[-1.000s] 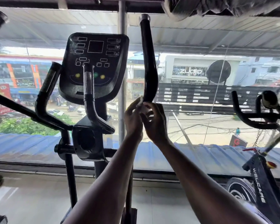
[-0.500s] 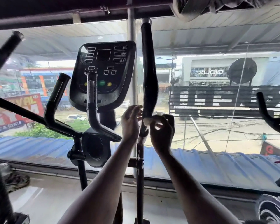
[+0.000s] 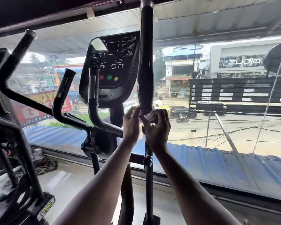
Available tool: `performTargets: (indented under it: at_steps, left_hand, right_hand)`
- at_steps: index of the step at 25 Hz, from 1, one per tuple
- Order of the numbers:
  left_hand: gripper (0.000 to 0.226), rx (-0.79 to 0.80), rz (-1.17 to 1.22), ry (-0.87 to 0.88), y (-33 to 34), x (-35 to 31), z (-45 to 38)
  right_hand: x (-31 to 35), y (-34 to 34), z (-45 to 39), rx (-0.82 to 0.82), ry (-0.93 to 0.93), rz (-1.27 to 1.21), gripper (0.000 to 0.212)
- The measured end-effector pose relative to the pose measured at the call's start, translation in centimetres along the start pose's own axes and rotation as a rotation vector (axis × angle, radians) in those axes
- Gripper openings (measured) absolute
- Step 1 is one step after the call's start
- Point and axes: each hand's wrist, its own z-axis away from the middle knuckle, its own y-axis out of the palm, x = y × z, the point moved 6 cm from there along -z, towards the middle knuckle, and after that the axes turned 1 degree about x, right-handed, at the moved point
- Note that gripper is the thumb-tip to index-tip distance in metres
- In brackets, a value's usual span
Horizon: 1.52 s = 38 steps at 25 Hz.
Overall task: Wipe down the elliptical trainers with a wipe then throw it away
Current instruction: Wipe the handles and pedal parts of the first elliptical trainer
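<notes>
Wipe [image 3: 147, 116], a small crumpled white wad, is held at the bottom end of the tall black handle [image 3: 145, 62], just right of the console [image 3: 110, 69]. The right hand [image 3: 156, 127] is curled round the wad, and the left hand [image 3: 131, 122] is pressed in beside it with bent fingers that appear to pinch its edge, though that contact is partly hidden. Trouble is likely to come from the wad itself: so little of it is spread that the handle may be rubbed by bare skin and left half cleaned. A loose pinch could let it be dropped to the floor below the console. The console and the shorter handles [image 3: 92, 98] to its left could be skipped.
</notes>
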Motion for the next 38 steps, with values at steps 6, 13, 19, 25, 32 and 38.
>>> performTargets:
  at_steps: [6, 13, 19, 25, 32, 38]
  left_hand:
    - [0.026, -0.052, -0.073, -0.053, -0.5, 2.5, -0.2]
    - [0.030, -0.078, -0.126, -0.232, -0.1, 4.4, 0.6]
    - [0.043, -0.073, -0.114, -0.351, 0.6, 5.6, 1.3]
    - [0.050, -0.066, -0.071, -0.442, 1.2, 7.3, 1.7]
    - [0.069, -0.064, 0.001, -0.490, 2.0, 8.3, 2.1]
    - [0.053, -0.183, 0.008, -0.443, 1.6, 8.5, 2.1]
  right_hand:
    - [-3.0, 0.5, 1.0, 0.029, 0.183, -0.067, 0.034]
    - [-7.2, 1.3, 1.7, 0.139, 0.457, -0.058, 0.029]
    - [-9.2, 1.2, 2.1, 0.120, 0.537, -0.075, 0.023]
    - [-10.1, 1.6, 2.1, 0.217, 0.505, -0.058, 0.032]
    - [-8.9, 2.9, 0.9, 0.371, 0.418, -0.081, 0.037]
    - [-9.2, 2.8, 0.4, 0.464, 0.479, -0.118, 0.031]
